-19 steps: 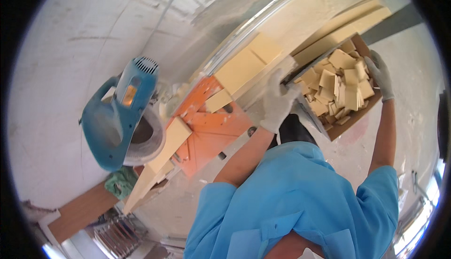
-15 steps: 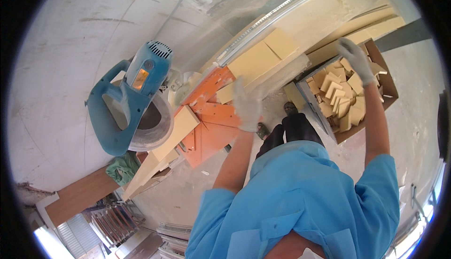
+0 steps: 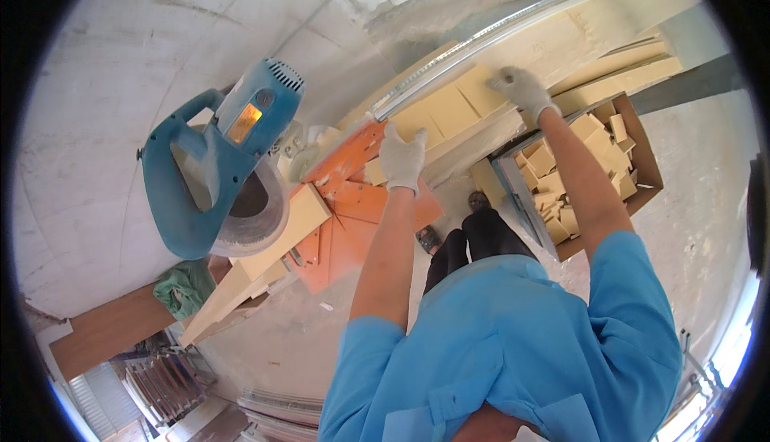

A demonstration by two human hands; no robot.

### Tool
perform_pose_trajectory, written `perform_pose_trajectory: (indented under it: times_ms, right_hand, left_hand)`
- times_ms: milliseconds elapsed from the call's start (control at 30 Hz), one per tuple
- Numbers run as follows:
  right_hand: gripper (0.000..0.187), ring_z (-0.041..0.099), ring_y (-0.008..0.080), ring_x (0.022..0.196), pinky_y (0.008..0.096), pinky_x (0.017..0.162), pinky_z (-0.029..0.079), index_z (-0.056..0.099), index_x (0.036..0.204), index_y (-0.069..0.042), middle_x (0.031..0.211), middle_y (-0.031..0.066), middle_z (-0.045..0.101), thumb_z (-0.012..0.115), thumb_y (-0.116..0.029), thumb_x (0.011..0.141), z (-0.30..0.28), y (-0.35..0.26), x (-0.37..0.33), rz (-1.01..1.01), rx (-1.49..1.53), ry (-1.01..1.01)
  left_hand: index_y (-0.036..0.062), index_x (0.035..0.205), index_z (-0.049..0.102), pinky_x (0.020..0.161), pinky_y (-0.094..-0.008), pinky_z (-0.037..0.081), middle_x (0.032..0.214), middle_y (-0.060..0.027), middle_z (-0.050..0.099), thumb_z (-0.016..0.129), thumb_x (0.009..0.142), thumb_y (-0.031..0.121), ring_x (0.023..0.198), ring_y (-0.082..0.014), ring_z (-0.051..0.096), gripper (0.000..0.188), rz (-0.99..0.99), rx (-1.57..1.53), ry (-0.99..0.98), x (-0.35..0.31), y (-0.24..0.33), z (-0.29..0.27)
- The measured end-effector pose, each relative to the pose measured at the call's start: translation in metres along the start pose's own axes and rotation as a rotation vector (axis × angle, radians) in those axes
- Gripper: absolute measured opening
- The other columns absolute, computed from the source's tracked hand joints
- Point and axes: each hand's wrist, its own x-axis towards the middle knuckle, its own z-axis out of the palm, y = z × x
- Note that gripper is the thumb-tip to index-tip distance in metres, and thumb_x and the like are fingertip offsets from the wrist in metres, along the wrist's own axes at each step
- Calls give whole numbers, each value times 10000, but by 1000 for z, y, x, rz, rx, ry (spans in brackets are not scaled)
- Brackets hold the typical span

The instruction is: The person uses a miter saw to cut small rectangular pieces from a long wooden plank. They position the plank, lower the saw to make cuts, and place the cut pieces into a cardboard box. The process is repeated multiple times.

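Note:
Both my hands wear pale work gloves. My left hand (image 3: 403,156) rests at the near end of the cream boards (image 3: 437,113), over the orange saw base (image 3: 361,201), with thumb and fingers apart. At the right end of those boards, my right hand (image 3: 521,91) is open, its fingers loosely spread beside the board edge. The cream boards lie lengthwise along a metal rail (image 3: 481,39). To the left, a teal miter saw (image 3: 220,153) has its round blade raised off the base. Another cream strip (image 3: 285,229) lies across the base below the blade.
On the right stands an open cardboard box (image 3: 648,149) filled with small cream offcuts (image 3: 593,141). Longer cream boards (image 3: 618,65) lie behind it. A green cloth (image 3: 183,289) sits at the lower left, near a brown panel (image 3: 108,334). A bare wall runs behind the saw.
My right hand has moved left from above the offcut box to the boards. My left hand, blurred before, has shifted slightly up and left. The camera view has shifted a little.

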Motion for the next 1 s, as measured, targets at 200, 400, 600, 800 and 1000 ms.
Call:
perform_pose_trajectory:
  times_ms: [200,400,600,800,1000]
  right_hand:
    - [761,657,368,1221,422,1065,493,640,1353,21,1339,240,671,791,-507,826,23,5,4,134,357,-12]
    - [660,694,344,1158,421,1003,531,628,1284,54,1212,231,724,801,-411,848,17,16,-2,-37,375,27]
    - [537,679,253,1185,320,1020,537,562,1361,91,1289,163,700,699,-271,989,-1,2,-31,86,1065,-155]
    - [731,627,338,1255,400,1077,459,584,1367,56,1303,262,669,694,-518,927,27,-4,-54,80,606,-49]
    - [553,672,199,1088,357,936,530,612,1272,12,1180,170,710,761,-404,940,11,116,-143,90,1115,140]
  left_hand:
    - [-57,1374,557,955,-371,514,1205,-181,717,806,837,203,1051,-287,691,647,-67,-430,45,19,9,19]
    - [-58,1212,662,884,-328,516,1140,-128,717,774,885,110,980,-222,681,384,-281,-754,-145,32,-4,29]
    - [-45,1261,624,841,-357,559,1143,-135,699,670,984,128,989,-242,688,329,-280,-1006,-174,36,-24,34]
    - [-31,1334,563,862,-374,582,1233,-128,654,608,1035,180,1055,-247,673,369,-45,-770,-443,18,24,58]
    - [-22,1382,523,1029,-398,504,1315,-146,603,619,1035,264,1192,-270,597,459,100,-517,-711,-67,94,82]
